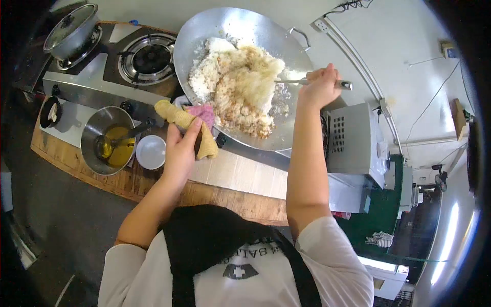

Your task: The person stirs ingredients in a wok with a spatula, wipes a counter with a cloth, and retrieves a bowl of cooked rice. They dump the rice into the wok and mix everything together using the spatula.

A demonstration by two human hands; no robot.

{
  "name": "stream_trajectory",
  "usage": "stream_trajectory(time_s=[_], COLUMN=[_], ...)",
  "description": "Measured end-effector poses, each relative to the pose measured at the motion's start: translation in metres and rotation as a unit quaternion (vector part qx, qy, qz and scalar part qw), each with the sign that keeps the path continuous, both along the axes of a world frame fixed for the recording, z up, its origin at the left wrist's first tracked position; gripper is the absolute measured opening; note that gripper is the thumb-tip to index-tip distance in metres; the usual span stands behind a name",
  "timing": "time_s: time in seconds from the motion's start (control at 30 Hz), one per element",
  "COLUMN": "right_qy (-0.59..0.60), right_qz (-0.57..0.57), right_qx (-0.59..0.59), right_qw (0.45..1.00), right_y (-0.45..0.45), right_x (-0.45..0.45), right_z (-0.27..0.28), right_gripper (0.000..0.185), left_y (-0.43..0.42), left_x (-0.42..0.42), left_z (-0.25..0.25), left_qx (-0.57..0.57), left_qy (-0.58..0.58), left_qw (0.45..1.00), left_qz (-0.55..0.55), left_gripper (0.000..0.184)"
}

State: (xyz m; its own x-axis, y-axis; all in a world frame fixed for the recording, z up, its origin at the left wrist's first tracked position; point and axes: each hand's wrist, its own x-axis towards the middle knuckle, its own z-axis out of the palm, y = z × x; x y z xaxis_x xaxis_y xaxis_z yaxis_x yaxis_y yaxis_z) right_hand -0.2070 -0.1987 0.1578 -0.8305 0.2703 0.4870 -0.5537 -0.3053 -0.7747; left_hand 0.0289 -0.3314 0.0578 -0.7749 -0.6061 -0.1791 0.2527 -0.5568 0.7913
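A large metal wok (pixel 197 30) holds a heap of rice (pixel 232 87), partly white and partly stained brown. My right hand (pixel 321 87) is wrapped round the handle of a metal utensil (pixel 292 82) at the wok's right side; the utensil's far end is hidden in the rice. At the wok's lower left rim, my left hand (pixel 182 146) grips a folded yellow cloth (pixel 176 115). A pink cloth (pixel 202 113) lies between that cloth and the wok. Whether the left fingers also hold the rim through the cloth is hidden.
On the left are a bare gas burner (pixel 148 59), a lidded pot (pixel 71 33), a metal bowl (pixel 97 125) with yellow liquid and a ladle, a small white bowl (pixel 151 152) and a small black dish (pixel 50 112). A grey appliance (pixel 353 138) stands at the right.
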Motion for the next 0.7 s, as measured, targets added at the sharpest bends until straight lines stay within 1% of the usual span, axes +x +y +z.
stream_trajectory(time_s=[0.03, 0.1, 0.13, 0.17, 0.2, 0.23, 0.3, 0.33, 0.4, 0.47, 0.5, 0.53, 0.6, 0.63, 0.67, 0.7], right_qy=[0.074, 0.169, 0.169, 0.166, 0.125, 0.131, 0.054, -0.014, -0.137, -0.246, -0.299, -0.256, -0.156, -0.101, -0.045, 0.011], right_qz=[0.097, 0.077, 0.1, 0.094, 0.047, -0.011, -0.077, -0.095, -0.114, -0.124, -0.13, -0.06, 0.065, 0.123, 0.207, 0.286], right_qx=[0.037, 0.082, 0.066, 0.077, 0.037, 0.068, 0.078, 0.013, -0.079, -0.14, -0.17, -0.129, -0.05, -0.015, 0.019, 0.051], right_qw=[0.992, 0.979, 0.978, 0.979, 0.99, 0.989, 0.992, 0.995, 0.981, 0.951, 0.93, 0.956, 0.984, 0.987, 0.977, 0.957], right_y=[-0.006, 0.001, 0.012, 0.027, 0.037, 0.054, 0.102, 0.102, 0.098, 0.092, 0.082, 0.074, 0.029, 0.019, 0.023, 0.031], right_x=[0.021, 0.043, 0.04, 0.029, 0.014, -0.01, -0.086, -0.101, -0.139, -0.2, -0.194, -0.191, -0.109, -0.076, -0.05, -0.027], right_z=[0.011, 0.037, 0.053, 0.063, 0.071, 0.07, 0.047, 0.033, -0.011, -0.082, -0.085, -0.08, -0.012, 0.018, 0.042, 0.055], right_gripper=[0.027, 0.028, 0.03, 0.028, 0.024, 0.023, 0.014, 0.018, 0.022, 0.019, 0.019, 0.019, 0.022, 0.029, 0.028, 0.027], left_y=[-0.002, -0.003, -0.003, -0.003, -0.002, -0.001, -0.002, -0.001, -0.003, -0.002, -0.001, -0.001, -0.001, -0.001, -0.001, -0.001], left_x=[0.0, 0.007, 0.007, 0.006, 0.005, 0.005, 0.004, 0.004, 0.005, 0.005, 0.005, 0.005, 0.005, 0.005, 0.007, 0.006], left_z=[0.003, 0.005, 0.002, -0.001, -0.001, 0.005, 0.002, -0.002, -0.009, -0.008, -0.007, -0.004, -0.002, -0.001, -0.001, -0.001], left_qx=[0.001, 0.002, 0.0, -0.004, -0.008, -0.026, -0.034, -0.037, -0.047, -0.042, -0.038, -0.036, -0.035, -0.038, -0.041, -0.058], left_qy=[-0.002, -0.017, -0.013, -0.008, -0.002, -0.003, -0.007, -0.01, -0.02, -0.027, -0.028, -0.029, -0.034, -0.038, -0.043, -0.029], left_qw=[1.0, 0.999, 0.999, 1.0, 1.0, 1.0, 0.999, 0.999, 0.998, 0.998, 0.999, 0.999, 0.998, 0.998, 0.998, 0.998], left_qz=[-0.01, -0.037, -0.033, -0.026, -0.019, -0.008, -0.01, -0.012, -0.024, -0.027, -0.026, -0.024, -0.028, -0.03, -0.034, -0.027], left_gripper=[0.027, 0.028, 0.029, 0.029, 0.029, 0.029, 0.029, 0.03, 0.03, 0.031, 0.031, 0.031, 0.031, 0.03, 0.03, 0.029])
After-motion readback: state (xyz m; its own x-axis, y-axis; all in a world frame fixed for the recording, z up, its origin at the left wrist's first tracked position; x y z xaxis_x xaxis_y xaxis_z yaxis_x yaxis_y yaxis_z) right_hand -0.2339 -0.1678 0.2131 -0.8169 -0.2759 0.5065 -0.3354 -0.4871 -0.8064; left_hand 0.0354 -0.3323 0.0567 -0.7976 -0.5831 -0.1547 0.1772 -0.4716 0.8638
